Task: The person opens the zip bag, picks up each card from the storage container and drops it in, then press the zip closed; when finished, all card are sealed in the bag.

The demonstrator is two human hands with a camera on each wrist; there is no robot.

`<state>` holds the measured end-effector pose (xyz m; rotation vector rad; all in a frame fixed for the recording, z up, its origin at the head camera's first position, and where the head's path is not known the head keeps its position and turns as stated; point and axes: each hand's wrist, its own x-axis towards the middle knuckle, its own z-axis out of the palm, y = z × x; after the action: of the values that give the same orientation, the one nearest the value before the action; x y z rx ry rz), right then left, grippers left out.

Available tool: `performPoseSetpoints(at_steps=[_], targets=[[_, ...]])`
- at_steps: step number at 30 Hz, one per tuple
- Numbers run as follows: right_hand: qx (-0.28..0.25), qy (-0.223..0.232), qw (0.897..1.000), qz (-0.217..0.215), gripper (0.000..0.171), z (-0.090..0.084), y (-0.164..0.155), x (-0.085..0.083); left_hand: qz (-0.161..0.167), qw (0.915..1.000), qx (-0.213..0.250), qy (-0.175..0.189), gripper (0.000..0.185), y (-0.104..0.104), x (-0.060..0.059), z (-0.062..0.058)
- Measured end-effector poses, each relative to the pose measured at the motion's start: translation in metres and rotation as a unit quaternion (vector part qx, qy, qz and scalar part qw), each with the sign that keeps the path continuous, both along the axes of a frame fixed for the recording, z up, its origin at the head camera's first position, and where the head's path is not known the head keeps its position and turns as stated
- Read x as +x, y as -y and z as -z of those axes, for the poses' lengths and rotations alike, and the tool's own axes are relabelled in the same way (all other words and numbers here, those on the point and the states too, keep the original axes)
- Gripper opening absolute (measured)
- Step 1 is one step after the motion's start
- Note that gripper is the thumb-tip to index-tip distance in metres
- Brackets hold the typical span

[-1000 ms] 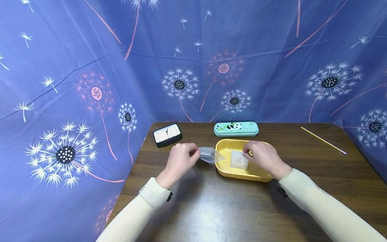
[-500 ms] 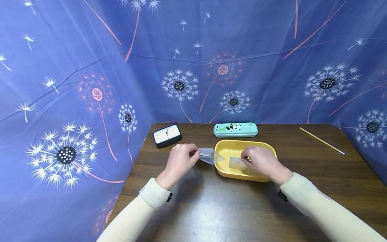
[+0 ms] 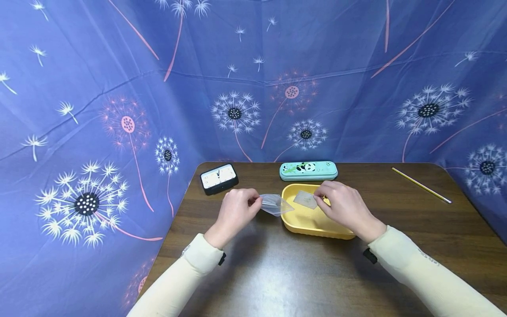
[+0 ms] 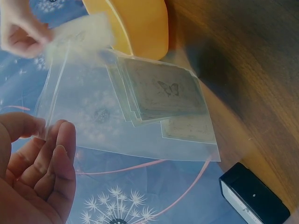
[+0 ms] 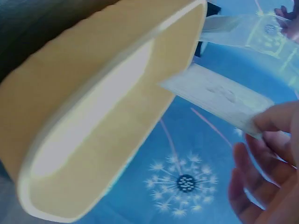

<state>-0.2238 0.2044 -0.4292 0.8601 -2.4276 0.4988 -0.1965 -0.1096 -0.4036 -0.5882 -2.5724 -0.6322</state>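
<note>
A blue cloth printed with dandelions (image 3: 119,110) walls in a dark wooden table (image 3: 277,273), where a person in cream sleeves works with both hands above a yellow tray (image 3: 313,222). The left hand (image 3: 235,209) pinches one edge of a clear bag (image 3: 275,204) between thumb and curled fingers, holding it in the air just left of the tray; the left wrist view shows several cards (image 4: 163,88) printed with a butterfly already lying inside it, and the bag's far edge pointing toward the tray. The right hand (image 3: 344,204) holds one more card (image 3: 305,199) by its right end, fingertips pinched on it, lifted clear above the tray's floor. That card lies roughly flat with its long axis running left to right, its free end aimed at the bag and close to it but not touching. The bag lies to the left of the right hand's fingers, and the right hand is the one nearer the card. Whether the bag's mouth stands open on the side facing the card cannot be told from these views. Behind the tray sits a green pencil case (image 3: 308,170) with a panda; a black clock (image 3: 219,177) stands at the far left, and a pencil (image 3: 421,185) lies well apart to the right.
</note>
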Motion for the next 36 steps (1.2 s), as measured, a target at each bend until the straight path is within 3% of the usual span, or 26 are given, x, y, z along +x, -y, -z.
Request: performPoseSetpoints(at_steps=[6,12,20,28,36], targets=[[-0.066,-0.083,0.994,-0.030,0.006,-0.016,0.008,0.005,0.000,1.0000,-0.002,-0.005,0.012,-0.001,-0.001,0.000],[-0.115,-0.128,0.982,-0.074,0.011,-0.031,0.021,0.016,0.002,1.0000,0.000,-0.004,0.011,-0.001,0.000,-0.002],[-0.140,-0.180,0.967,-0.114,0.014,-0.037,0.035,0.029,0.003,0.9999,0.002,-0.017,0.012,-0.001,0.000,-0.002],[-0.133,-0.173,0.967,-0.132,0.012,-0.026,0.042,0.031,0.002,1.0000,-0.001,-0.009,0.012,-0.002,0.000,-0.002],[-0.100,-0.131,0.978,-0.127,0.006,-0.004,0.045,0.025,0.000,1.0000,-0.003,0.003,0.012,-0.003,0.001,-0.001]])
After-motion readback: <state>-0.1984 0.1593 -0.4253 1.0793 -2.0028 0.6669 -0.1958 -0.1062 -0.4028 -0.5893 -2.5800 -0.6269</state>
